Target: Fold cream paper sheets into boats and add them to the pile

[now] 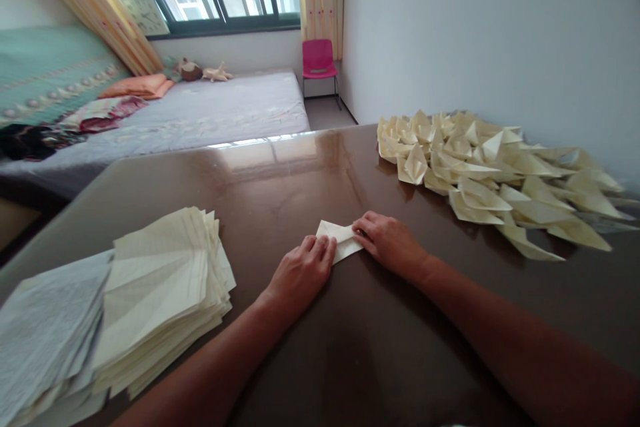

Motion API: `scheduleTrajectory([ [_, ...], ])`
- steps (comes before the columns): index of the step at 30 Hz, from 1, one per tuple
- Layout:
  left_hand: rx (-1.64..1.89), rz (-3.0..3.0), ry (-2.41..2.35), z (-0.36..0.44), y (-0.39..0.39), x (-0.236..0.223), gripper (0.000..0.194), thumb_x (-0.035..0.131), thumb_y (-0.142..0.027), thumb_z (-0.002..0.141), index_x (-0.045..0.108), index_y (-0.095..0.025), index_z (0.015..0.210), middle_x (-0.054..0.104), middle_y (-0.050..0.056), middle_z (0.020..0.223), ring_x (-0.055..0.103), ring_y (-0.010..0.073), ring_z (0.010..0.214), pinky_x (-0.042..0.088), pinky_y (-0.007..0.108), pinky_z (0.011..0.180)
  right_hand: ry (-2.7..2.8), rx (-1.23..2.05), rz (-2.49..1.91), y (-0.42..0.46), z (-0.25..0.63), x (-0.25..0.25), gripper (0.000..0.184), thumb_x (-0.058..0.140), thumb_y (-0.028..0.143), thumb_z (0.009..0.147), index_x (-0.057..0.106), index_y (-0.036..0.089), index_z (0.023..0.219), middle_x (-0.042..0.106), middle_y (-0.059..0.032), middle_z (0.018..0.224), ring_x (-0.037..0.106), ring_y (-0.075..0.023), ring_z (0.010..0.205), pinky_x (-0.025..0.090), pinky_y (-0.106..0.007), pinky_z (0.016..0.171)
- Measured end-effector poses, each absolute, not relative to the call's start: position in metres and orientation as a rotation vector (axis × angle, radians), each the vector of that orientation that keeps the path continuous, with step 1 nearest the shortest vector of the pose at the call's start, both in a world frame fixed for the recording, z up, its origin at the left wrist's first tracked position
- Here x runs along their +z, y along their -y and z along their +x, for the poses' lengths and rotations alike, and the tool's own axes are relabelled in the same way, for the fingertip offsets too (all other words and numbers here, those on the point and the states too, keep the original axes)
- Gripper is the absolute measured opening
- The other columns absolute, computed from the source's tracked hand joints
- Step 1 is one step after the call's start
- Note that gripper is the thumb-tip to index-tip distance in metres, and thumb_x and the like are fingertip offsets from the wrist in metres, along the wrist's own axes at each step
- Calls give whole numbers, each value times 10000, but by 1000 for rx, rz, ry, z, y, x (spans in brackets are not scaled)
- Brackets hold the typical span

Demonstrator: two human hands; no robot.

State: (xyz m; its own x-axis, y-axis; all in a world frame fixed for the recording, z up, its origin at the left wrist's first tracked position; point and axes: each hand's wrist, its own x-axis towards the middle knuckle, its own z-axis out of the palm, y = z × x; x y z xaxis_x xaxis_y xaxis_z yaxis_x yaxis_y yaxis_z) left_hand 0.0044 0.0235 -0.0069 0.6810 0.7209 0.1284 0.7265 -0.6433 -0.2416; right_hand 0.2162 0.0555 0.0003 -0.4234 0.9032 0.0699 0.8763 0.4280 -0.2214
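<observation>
A small folded sheet of cream paper (pixel 345 240) lies on the brown table between my hands. My left hand (pixel 307 263) rests over its left end, fingers together and pressed on the paper. At the other end, my right hand (pixel 387 240) pinches the paper's edge with curled fingers. Part of the paper is hidden beneath the fingers of both hands. Left of my left forearm sits a stack of cream paper sheets (pixel 155 273). Many folded paper boats (pixel 465 160) are heaped at the table's right side.
Greyish printed sheets (pixel 50 327) lie at the table's left edge, next to the cream stack. The glossy table (pixel 280 193) reflects the window. Past its far edge are a bed (pixel 240 103) and a pink chair (pixel 319 60); a white wall borders the right.
</observation>
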Motion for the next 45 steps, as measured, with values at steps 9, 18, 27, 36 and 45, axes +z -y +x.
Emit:
scheduleTrajectory([
  [9,-73,-2616,1144,4,-30,-6,347,449,-154,928,518,-110,1266,608,112,1093,575,214,945,553,297,668,2452,279,-1592,-56,217,1,240,474,375,937,658,235,1003,633,-31,997,614,-143,818,402,-250,708],
  [18,-201,-2589,1109,-4,-31,-10,353,458,-132,917,501,-98,1266,613,99,1054,576,207,923,538,279,668,2302,545,-1483,-59,220,-1,253,530,372,899,693,215,1012,664,-39,928,606,-141,770,425,-248,722],
  [27,-237,-2608,1066,-3,-26,-8,344,424,-136,931,502,-99,1264,624,95,1014,582,200,891,537,274,638,2024,1035,-1381,-68,223,-1,330,505,389,871,726,145,899,712,-37,792,587,-143,678,420,-240,621],
  [36,-838,-2696,1524,-11,-41,-21,341,510,-333,923,559,-252,1251,608,58,1147,548,188,1052,510,308,852,1990,1019,-1389,-68,222,-1,254,531,357,843,683,155,819,655,-8,711,536,-126,644,390,-231,595],
  [45,-1657,-2770,2342,-15,-52,-23,322,694,-383,748,712,-157,976,692,20,764,590,137,635,461,223,569,1907,1017,-1337,-70,224,-1,303,538,427,854,670,156,823,624,5,705,504,-115,637,384,-221,595],
])
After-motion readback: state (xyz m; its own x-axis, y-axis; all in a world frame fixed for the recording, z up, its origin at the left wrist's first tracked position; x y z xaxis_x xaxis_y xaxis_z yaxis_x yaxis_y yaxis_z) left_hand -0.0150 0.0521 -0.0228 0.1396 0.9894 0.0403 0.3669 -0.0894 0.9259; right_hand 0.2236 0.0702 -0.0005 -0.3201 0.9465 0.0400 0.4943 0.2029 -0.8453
